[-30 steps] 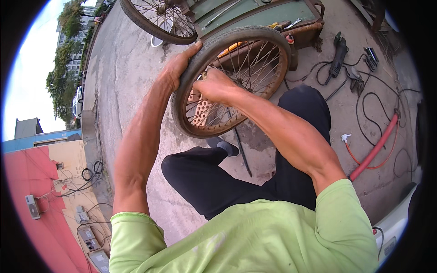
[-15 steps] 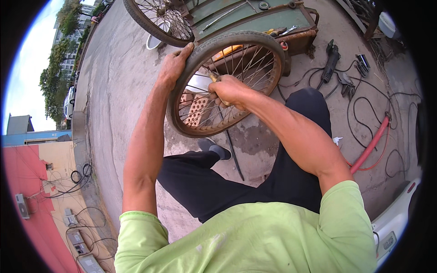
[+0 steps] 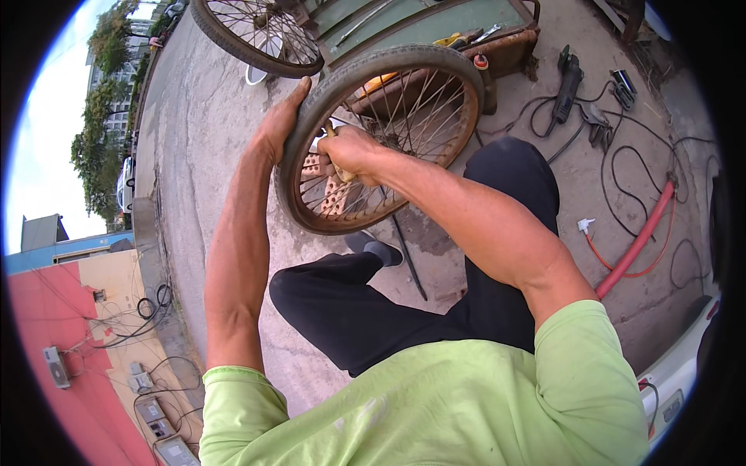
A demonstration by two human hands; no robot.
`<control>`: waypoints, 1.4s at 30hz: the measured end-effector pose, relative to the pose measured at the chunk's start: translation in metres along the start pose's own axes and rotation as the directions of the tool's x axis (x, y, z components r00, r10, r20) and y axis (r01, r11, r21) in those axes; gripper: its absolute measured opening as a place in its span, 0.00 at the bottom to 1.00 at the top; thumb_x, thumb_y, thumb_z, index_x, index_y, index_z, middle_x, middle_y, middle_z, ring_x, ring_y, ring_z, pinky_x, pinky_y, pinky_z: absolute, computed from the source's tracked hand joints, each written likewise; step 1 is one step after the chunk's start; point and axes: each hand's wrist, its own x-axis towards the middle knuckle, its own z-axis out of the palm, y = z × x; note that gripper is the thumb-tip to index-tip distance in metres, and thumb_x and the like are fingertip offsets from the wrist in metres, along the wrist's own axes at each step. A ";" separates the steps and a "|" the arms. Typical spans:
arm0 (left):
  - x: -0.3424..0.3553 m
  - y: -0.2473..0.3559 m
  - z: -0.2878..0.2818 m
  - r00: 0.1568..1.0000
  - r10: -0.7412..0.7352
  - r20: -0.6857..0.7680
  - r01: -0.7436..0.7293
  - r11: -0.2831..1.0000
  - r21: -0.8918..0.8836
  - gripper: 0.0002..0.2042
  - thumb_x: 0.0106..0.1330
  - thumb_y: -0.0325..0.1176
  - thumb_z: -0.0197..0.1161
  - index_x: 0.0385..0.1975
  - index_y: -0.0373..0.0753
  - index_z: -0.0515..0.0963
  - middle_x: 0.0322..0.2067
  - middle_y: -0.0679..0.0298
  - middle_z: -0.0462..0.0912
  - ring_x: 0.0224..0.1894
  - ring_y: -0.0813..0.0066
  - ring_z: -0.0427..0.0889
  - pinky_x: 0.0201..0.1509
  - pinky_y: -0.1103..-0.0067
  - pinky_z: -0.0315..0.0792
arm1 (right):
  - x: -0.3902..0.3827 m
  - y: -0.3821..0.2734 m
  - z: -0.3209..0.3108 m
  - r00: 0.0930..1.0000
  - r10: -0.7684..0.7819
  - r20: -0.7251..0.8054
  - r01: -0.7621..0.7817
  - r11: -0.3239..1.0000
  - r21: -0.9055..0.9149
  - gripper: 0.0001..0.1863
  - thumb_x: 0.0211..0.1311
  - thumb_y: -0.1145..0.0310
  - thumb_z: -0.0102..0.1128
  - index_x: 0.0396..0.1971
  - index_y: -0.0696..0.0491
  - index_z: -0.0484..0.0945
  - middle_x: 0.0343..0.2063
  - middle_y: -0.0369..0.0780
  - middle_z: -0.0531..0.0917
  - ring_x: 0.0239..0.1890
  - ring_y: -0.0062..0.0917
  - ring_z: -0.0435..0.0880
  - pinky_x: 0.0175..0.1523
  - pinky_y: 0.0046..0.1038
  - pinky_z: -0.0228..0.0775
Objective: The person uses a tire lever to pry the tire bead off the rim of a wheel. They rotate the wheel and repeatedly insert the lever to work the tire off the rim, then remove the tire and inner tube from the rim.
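Observation:
I hold a rust-rimmed bicycle wheel (image 3: 396, 57) upright over my bent legs. My left hand (image 3: 284, 124) grips its tyre at the left side, thumb reaching up along the rubber. My right hand (image 3: 350, 155) is closed round a yellowish-handled tool (image 3: 342, 174) at the spokes near the left part of the rim; the tool's working end is hard to make out. Perforated bricks (image 3: 333, 202) show through the spokes behind the wheel.
A rusty green metal cart (image 3: 435, 19) with tools and a second wheel (image 3: 256, 31) are beyond. On the right lie a black power tool (image 3: 566, 92), tangled cables and a red hose (image 3: 637, 237). A black rod (image 3: 410, 264) lies beside my foot.
My right hand with the tool shifted rightward among the spokes, then back left toward the rim. My left hand stays on the tyre; wheel and view shift slightly.

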 end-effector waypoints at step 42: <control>-0.069 -0.086 0.017 0.537 0.803 -0.259 -0.483 0.545 0.685 0.30 0.73 0.58 0.72 0.55 0.34 0.85 0.43 0.48 0.89 0.45 0.46 0.90 0.49 0.57 0.82 | -0.069 -0.092 -0.029 0.567 -0.675 0.472 0.311 -0.356 -0.881 0.20 0.64 0.55 0.80 0.50 0.51 0.92 0.50 0.41 0.86 0.54 0.40 0.84 0.59 0.42 0.81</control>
